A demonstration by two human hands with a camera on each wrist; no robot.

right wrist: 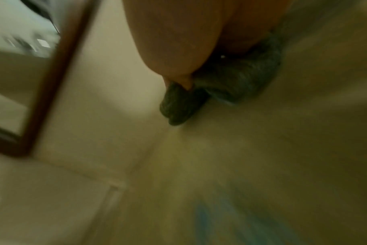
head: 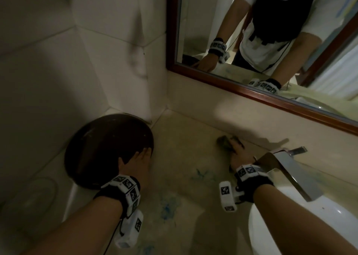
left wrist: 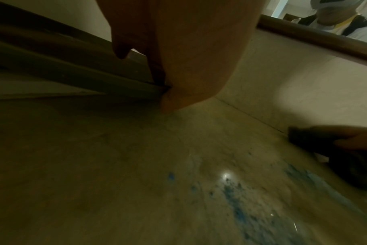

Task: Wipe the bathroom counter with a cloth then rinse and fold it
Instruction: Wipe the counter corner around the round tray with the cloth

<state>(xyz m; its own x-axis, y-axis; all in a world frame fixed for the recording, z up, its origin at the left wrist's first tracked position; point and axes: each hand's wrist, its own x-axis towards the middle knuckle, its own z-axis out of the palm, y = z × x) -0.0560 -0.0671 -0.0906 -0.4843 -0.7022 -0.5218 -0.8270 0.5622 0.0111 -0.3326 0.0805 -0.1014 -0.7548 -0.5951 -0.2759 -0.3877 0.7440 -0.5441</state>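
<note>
Right hand (head: 237,155) is out at the back of the counter (head: 186,154), close to the back edge under the mirror (head: 271,41), arm stretched forward past the tap (head: 288,169). It is pressing down on the cloth (head: 225,141), a dark, bunched wad lying on the counter just short of the back wall. In the right wrist view the cloth (right wrist: 220,89) bulges out from under the palm and fingers (right wrist: 178,49), which bear down on top of it; whether they curl round it I cannot tell, the picture is smeared.

Left hand (head: 138,162) is planted at the counter's left edge, forearm angled in from the near left. Its fingers reach onto the rim of a dark round bowl (head: 108,150) that leans at the back left corner. The left wrist view shows the thumb tip (left wrist: 170,104) down on the counter (left wrist: 94,165) and the fingers (left wrist: 124,41) hanging fairly straight against the dark rim (left wrist: 63,66). That hand looks relaxed, bracing, gripping nothing.

Blue smears (head: 168,206) mark the counter between the two arms, nearer the front edge. The white basin (head: 290,216) sits at the right, under the right forearm.
</note>
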